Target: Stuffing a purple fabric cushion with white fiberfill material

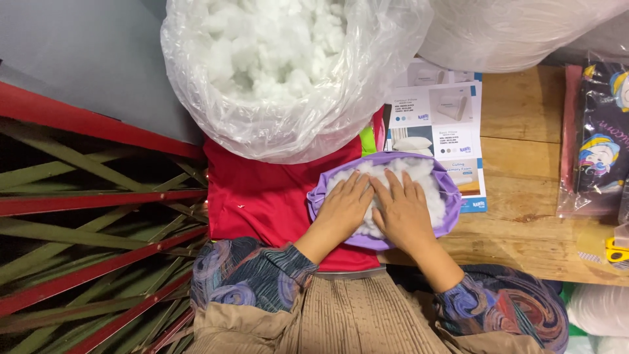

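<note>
Both hands, left hand (pixel 342 208) and right hand (pixel 403 211), spread flat, pressing white stuffing (pixel 393 172) into purple cover (pixel 445 216) at worktop (pixel 524 229) near edge; stuffing step, next probably more from plastic bag (pixel 288 78).

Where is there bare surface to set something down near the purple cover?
Bare wood between the leaflet and the packaged goods, and wood right of the right hand. Crowded: big stuffing bag, red fabric, left hand on the purple cover.
</note>
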